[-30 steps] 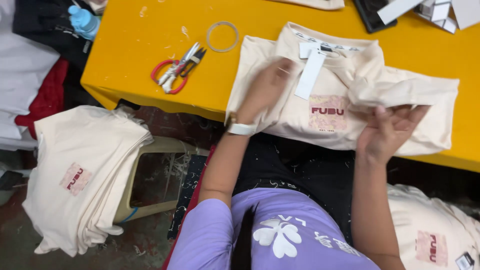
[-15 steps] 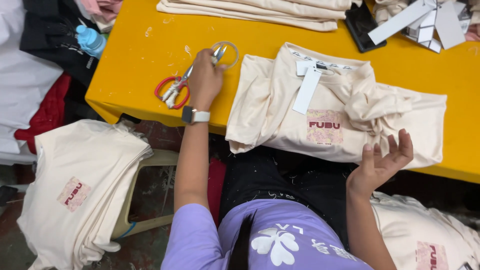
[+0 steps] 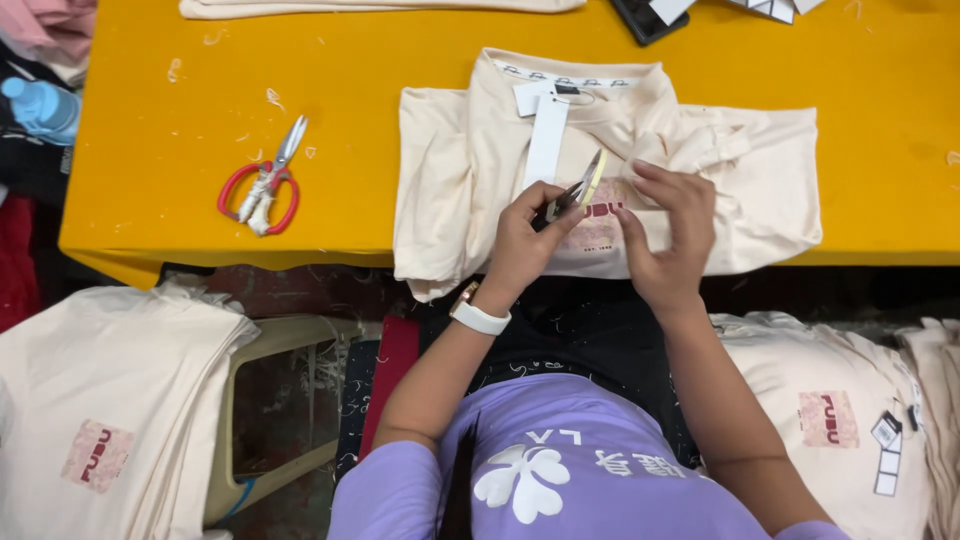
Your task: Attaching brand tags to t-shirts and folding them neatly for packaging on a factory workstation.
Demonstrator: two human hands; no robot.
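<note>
At the far left edge a blue bottle (image 3: 42, 108) lies beside dark cloth, and below it a stack of cream garments (image 3: 105, 410) rests off the near left corner of the yellow table (image 3: 180, 210). On the table's left part lie red-handled scissors (image 3: 264, 182), well apart from my hands, with bits of thread scattered about them.

My left hand (image 3: 525, 240), with a white watch (image 3: 478, 315) on the wrist, is closed in a pinch around a small thread snipper (image 3: 578, 188), whose blades point up and to the right over the cloth. The folded cream shirt (image 3: 480, 170) lies in the middle of the table, its near edge hanging over the table's near side toward me. A long white paper tag (image 3: 546, 138) hangs down from its collar, just left of the snipper's tip.

My right hand (image 3: 668, 235) rests on the shirt just right of the red printed patch, fingers together and curved, pressing the cloth flat; a bunched fold of fabric sits just beyond my fingertips.

At the near right, another pile of cream shirts (image 3: 820, 400) lies beside my lap, with small tags at its right side.
</note>
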